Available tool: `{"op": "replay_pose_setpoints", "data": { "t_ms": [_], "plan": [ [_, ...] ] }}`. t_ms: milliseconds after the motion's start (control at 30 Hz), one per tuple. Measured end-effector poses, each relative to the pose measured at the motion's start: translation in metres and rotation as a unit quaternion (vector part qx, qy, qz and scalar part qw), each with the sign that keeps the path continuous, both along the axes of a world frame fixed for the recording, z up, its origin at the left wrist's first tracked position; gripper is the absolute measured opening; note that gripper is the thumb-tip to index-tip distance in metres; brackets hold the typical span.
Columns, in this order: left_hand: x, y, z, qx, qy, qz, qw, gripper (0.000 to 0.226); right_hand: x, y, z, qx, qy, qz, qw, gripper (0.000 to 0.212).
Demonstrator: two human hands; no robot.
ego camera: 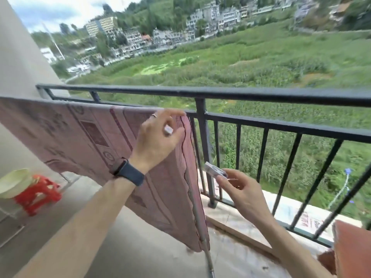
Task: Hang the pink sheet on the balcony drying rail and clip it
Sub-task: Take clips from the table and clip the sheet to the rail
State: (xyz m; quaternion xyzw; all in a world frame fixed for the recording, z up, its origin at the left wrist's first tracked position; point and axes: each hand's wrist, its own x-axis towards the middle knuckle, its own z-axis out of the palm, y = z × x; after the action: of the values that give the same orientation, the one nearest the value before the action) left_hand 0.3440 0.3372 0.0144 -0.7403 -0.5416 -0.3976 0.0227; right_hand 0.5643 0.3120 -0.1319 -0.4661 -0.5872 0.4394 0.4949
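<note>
The pink sheet (86,137) hung draped over a rail, its top edge running from the far left across to the left hand (158,137). That hand sat at the sheet's right upper corner, fingers (174,113) reaching forward onto the top fold, and a small pale clip (168,129) was pinched in its grip between thumb and fingers, right against the cloth. Whether the clip already bit the fabric could not be told. A dark watch (128,170) wrapped the wrist below the grip, and a ring (154,115) showed on one finger.

From this grip the sheet fell away to the left and downward; its right side edge, with a dark wavy trim, dropped straight below the hand to a lower corner near the floor, beside a thin grey pole (202,233) that stood just behind that edge.

The right hand (239,187) hovered lower and to the right of the sheet's edge, apart from the cloth. Its grip was closed on a second pale clip (215,170), held by thumb and fingertips with the clip pointing up-left toward the sheet.

Beyond both hands ran the dark balcony railing (220,93), its bars rising from a pale ledge. Far to the left of the left grip, under the sheet's lower edge, a red stool (38,194) carried a pale basin (14,182).
</note>
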Motion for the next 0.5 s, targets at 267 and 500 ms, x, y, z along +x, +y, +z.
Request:
{"op": "replay_pose_setpoints", "data": {
  "t_ms": [267, 500],
  "plan": [
    [0.001, 0.069, 0.069, -0.124, 0.375, 0.080, 0.915, 0.015, 0.006, 0.042, 0.044, 0.082, -0.045, -0.028, 0.995, 0.026],
    [0.003, 0.075, 0.072, -0.093, 0.407, 0.070, 0.906, 0.033, 0.002, 0.085, 0.097, 0.136, -0.048, -0.064, 0.988, 0.034]
  ]
}}
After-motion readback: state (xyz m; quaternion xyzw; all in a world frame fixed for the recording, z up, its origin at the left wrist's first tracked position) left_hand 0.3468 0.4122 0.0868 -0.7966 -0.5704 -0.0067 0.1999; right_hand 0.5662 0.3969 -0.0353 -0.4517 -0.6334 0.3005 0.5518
